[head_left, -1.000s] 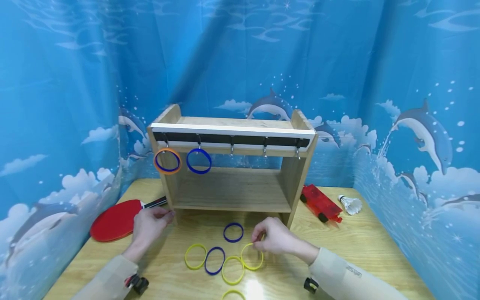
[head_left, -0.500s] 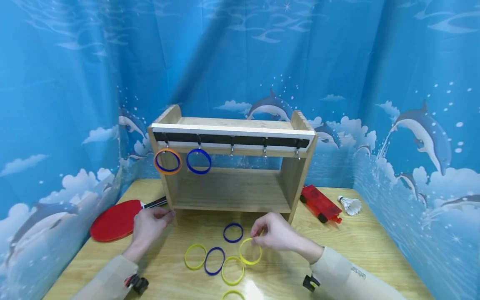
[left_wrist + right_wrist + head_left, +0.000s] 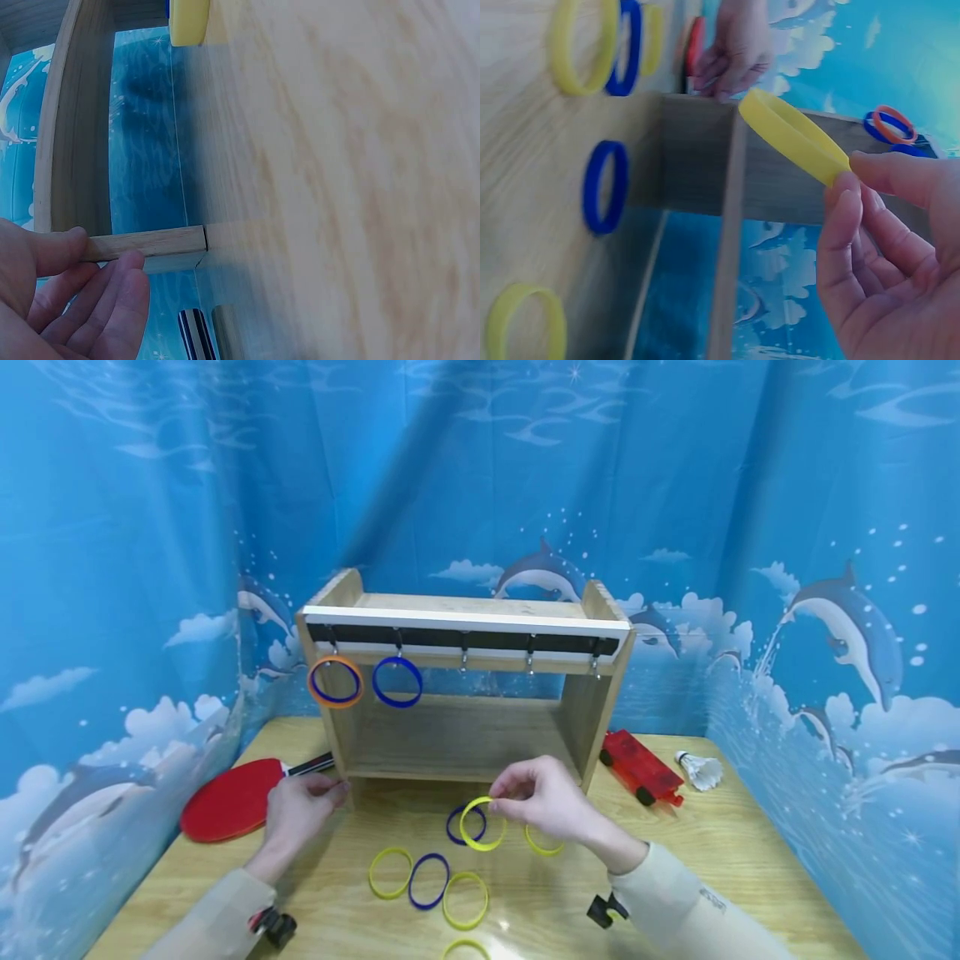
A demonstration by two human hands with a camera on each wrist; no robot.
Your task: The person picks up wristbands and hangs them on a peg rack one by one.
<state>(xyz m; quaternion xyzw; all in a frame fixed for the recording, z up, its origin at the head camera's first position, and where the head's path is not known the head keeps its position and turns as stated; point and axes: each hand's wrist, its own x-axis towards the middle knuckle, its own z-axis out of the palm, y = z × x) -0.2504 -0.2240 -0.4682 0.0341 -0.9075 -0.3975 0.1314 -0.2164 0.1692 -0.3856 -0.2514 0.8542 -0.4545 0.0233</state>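
My right hand [image 3: 543,797] pinches a yellow wristband [image 3: 791,142] between thumb and fingertips, raised above the table. In the head view the band overlaps a blue wristband [image 3: 450,833] lying behind it. At the left, my left hand [image 3: 298,814] grips the lower end of the wooden shelf's side panel [image 3: 150,242], thumb on one face and fingers on the other. The wooden shelf [image 3: 465,739] carries a row of several metal hooks along its front. An orange wristband [image 3: 331,701] and a blue one share the leftmost hook; another blue wristband [image 3: 398,702] hangs on the second.
More wristbands lie on the table [image 3: 750,877]: a yellow one [image 3: 543,852] under my right hand, others in front of the shelf. A red table tennis bat [image 3: 232,802] lies left; a red toy car [image 3: 641,767] and a shuttlecock [image 3: 703,771] sit right. A dolphin-print curtain [image 3: 480,485] encloses everything.
My right hand has lifted the yellow wristband off the table and carried it up toward the shelf, uncovering another yellow wristband behind. The left hand stays on the side panel.
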